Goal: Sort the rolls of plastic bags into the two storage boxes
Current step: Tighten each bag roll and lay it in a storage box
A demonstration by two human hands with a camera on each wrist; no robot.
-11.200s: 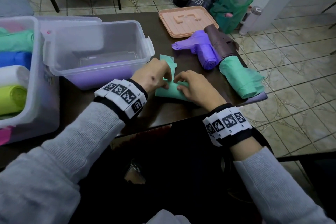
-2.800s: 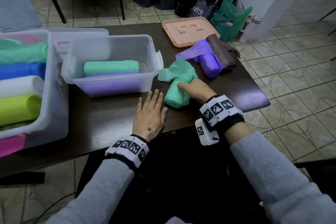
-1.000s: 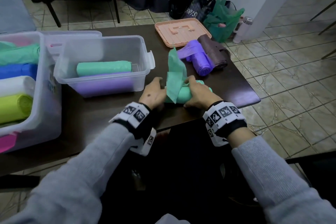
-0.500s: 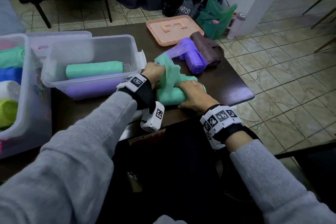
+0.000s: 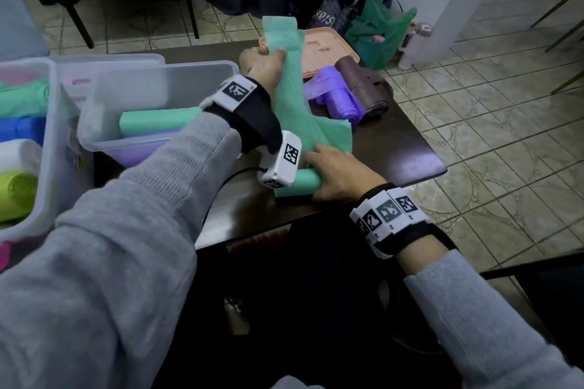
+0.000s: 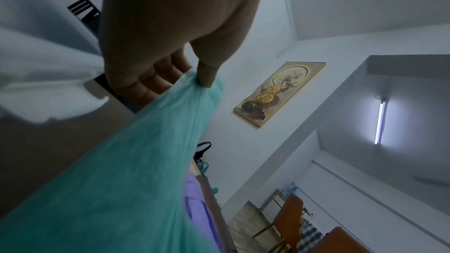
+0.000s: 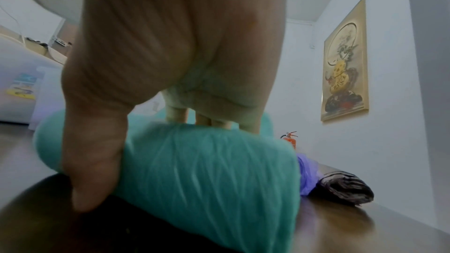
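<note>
Holding green roll (image 5: 159,119), clear box (image 5: 104,91)

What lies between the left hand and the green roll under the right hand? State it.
The roll's own unwound green strip: the left hand pinches it up high, and it runs taut down to the green roll that the right hand holds on the table. The head view shows this.

Two storage boxes (image 5: 94,110) (image 5: 47,123), nine bag rolls (image 5: 300,181), one lid (image 5: 325,54).

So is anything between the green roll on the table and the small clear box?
Only the person's own left forearm crosses that gap. The green roll lies under the right hand, its loose tail held up by the left hand; the small box is open-topped.
</note>
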